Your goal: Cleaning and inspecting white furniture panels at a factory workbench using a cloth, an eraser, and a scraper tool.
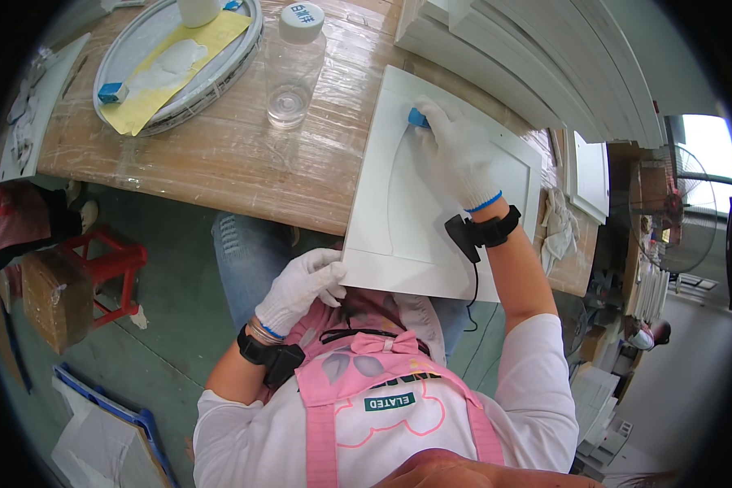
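Observation:
A white panel with a raised frame, like a cabinet door (431, 203), lies tilted over the table's near edge and reaches above my lap. My right hand (457, 154), in a white knit glove, is closed around a small blue block (418, 118). It presses the block near the far left inner corner of the frame. A thin curved line runs down the panel's face to the left of that hand. My left hand (302, 286), also gloved, has its fingers curled on the panel's near left corner, partly hidden beneath the edge.
On the film-covered table (220, 171) stand a clear bottle (293, 73) with a white cap and a round lid (240, 77) bearing yellow paper, white paste and a small blue-and-white block (112, 93). White boards (537, 57) are stacked behind. A red stool (126, 272) is left; a fan (679, 207) stands right.

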